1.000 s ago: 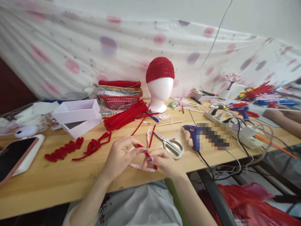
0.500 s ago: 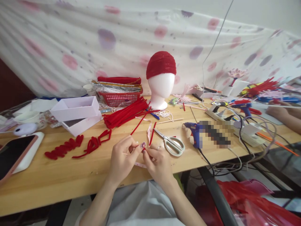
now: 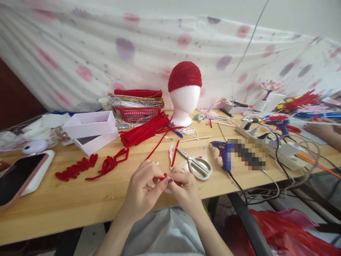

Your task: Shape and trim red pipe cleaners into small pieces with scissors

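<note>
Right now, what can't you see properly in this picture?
All in the head view:
- Most of the red piece: hidden by the fingers of the left hand and right hand.
- What's beside the blue glue gun: covered by blurry squares.
- All of the phone: cut off by the left edge.
- The rest of the other person's arm: cut off by the right edge.

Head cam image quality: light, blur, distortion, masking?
Head view: soft light, no hard shadows; phone near left edge looks stretched; other person's hand, far right, is soft; pixelation covers a patch from the blue glue gun rightward; red piece at the fingers mostly hidden.
</note>
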The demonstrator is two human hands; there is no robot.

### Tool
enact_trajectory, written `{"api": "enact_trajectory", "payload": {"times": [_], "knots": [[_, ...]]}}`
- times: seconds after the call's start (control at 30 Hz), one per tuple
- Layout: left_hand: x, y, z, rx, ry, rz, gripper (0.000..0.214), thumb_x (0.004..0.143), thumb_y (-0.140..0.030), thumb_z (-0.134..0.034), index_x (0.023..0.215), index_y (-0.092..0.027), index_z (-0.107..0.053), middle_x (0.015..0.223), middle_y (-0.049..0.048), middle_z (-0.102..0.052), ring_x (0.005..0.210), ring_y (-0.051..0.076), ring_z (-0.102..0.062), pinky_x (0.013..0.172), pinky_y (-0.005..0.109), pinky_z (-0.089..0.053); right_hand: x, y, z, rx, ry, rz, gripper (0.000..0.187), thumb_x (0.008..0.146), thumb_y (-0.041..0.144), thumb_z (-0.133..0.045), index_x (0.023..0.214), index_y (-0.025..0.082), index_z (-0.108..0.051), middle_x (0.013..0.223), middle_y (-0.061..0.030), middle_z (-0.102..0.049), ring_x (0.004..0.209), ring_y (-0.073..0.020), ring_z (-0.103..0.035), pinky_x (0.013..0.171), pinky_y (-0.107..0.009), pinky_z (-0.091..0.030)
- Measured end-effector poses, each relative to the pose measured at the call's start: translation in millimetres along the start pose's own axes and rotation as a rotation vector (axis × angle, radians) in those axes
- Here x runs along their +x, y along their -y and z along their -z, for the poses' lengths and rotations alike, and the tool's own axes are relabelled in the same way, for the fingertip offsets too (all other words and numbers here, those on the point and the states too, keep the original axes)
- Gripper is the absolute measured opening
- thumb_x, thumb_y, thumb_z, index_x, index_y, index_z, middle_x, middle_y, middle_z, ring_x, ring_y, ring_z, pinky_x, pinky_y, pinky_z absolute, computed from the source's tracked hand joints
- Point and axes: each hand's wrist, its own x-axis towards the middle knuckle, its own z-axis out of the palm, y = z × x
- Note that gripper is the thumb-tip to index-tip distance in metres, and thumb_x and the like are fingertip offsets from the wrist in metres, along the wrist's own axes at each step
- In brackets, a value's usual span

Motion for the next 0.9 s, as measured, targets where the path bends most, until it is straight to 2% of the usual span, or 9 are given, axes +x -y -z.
{"api": "enact_trajectory", "payload": {"times": [0.1,0.17,0.23,0.33,0.43,0.53,0.7,0.8,0.9], "knots": [[-2.7,7.2,-4.8,-0.289,-0.047,0.181,0.02,0.09,-0.026,-0.063,0.072,-0.022,-0.054,0.067,-0.0028,-0.049,0.067,0.014,-0.048,0.065,0.028,-0.04,-1.2,-0.7,-1.5,0.089,0.045,-0.111,0.037,0.083,0.035,-0.06,0.052,0.016,-0.061,0.054,0.0025,-0.041,0.056,-0.0125,-0.038,0.054,-0.028,-0.028],[-4.0,11.3,-9.0,-0.456,-0.087,0.228,0.026,0.089,-0.03,-0.064,0.068,-0.021,-0.052,0.064,-0.0038,-0.047,0.063,0.013,-0.047,0.063,0.026,-0.04,-0.8,-1.0,-4.3,0.062,0.057,-0.132,0.037,0.083,0.035,-0.059,0.052,0.016,-0.061,0.054,0.0019,-0.043,0.056,-0.0129,-0.04,0.055,-0.028,-0.029],[-4.3,12.9,-12.1,-0.519,-0.124,0.24,0.028,0.088,-0.031,-0.067,0.066,-0.021,-0.052,0.062,-0.0045,-0.046,0.061,0.011,-0.047,0.062,0.024,-0.041,-0.4,-0.4,-6.7,0.026,0.053,-0.117,0.037,0.084,0.034,-0.055,0.051,0.017,-0.057,0.054,0.0017,-0.043,0.055,-0.0129,-0.041,0.055,-0.028,-0.029],[-3.2,11.9,-13.9,-0.479,-0.176,0.301,0.027,0.085,-0.033,-0.071,0.068,-0.02,-0.055,0.066,-0.0043,-0.049,0.064,0.01,-0.048,0.063,0.021,-0.042,-0.5,1.4,-6.5,0.08,0.09,-0.08,0.039,0.085,0.033,-0.049,0.049,0.019,-0.048,0.054,0.0015,-0.044,0.055,-0.0131,-0.042,0.056,-0.028,-0.031],[-2.0,10.5,-13.9,-0.45,-0.218,0.423,0.022,0.085,-0.036,-0.071,0.076,-0.02,-0.057,0.071,-0.0042,-0.054,0.066,0.009,-0.051,0.063,0.019,-0.043,-0.1,1.9,-2.6,0.154,0.119,-0.104,0.039,0.084,0.036,-0.051,0.049,0.019,-0.05,0.053,0.0018,-0.046,0.054,-0.0126,-0.042,0.056,-0.028,-0.031],[-2.1,10.4,-12.2,-0.458,-0.189,0.507,0.02,0.083,-0.035,-0.072,0.081,-0.02,-0.058,0.073,-0.0042,-0.057,0.067,0.009,-0.055,0.065,0.019,-0.046,2.8,0.0,0.1,0.225,0.107,-0.197,0.038,0.079,0.037,-0.055,0.046,0.019,-0.052,0.049,0.0023,-0.045,0.05,-0.0115,-0.039,0.052,-0.028,-0.028],[-5.3,8.5,-10.6,-0.41,-0.132,0.527,0.012,0.08,-0.025,-0.07,0.089,-0.018,-0.063,0.085,0.0014,-0.067,0.081,0.013,-0.064,0.076,0.023,-0.051,7.1,-5.9,-2.1,0.286,0.066,-0.268,0.037,0.076,0.033,-0.051,0.041,0.02,-0.048,0.042,0.0034,-0.042,0.043,-0.0099,-0.032,0.047,-0.027,-0.023],[-8.0,6.3,-15.8,-0.309,-0.235,0.537,0.008,0.08,-0.021,-0.066,0.086,-0.018,-0.063,0.081,0.0015,-0.067,0.078,0.014,-0.064,0.073,0.023,-0.051,5.8,-8.8,-4.2,0.284,0.049,-0.259,0.035,0.075,0.031,-0.053,0.041,0.02,-0.049,0.045,0.003,-0.043,0.046,-0.0104,-0.035,0.048,-0.027,-0.025],[-9.0,4.6,-22.4,-0.257,-0.345,0.555,0.014,0.075,-0.016,-0.066,0.084,-0.02,-0.057,0.079,-0.0006,-0.064,0.076,0.014,-0.063,0.068,0.023,-0.05,3.0,-9.6,-6.2,0.27,0.034,-0.222,0.034,0.076,0.03,-0.056,0.044,0.019,-0.053,0.052,0.0023,-0.046,0.052,-0.0118,-0.04,0.053,-0.027,-0.028]]}}
